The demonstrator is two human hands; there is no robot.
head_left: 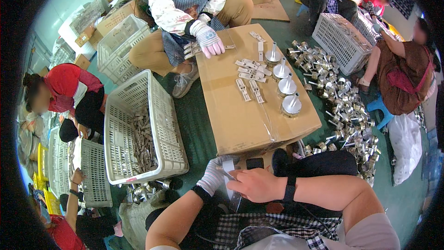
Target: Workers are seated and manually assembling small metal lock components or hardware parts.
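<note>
Close to my lap, below the near edge of a cardboard box, both my hands are together. My left hand, in a striped pale glove, is closed around a pale flat strip that stands upright. My bare right hand pinches at the strip's side; a small shiny metal part shows at its fingertips, too small to name. On the box stand several silver funnel-shaped metal pieces, spouts up. Left of them lie several small light-grey lever-like pieces.
Across the box sits a co-worker whose gloved hand rests at its far left corner. A white plastic crate with grey metal pieces stands at left. Metal funnels are heaped on the floor at right, near another crate. Other people sit around.
</note>
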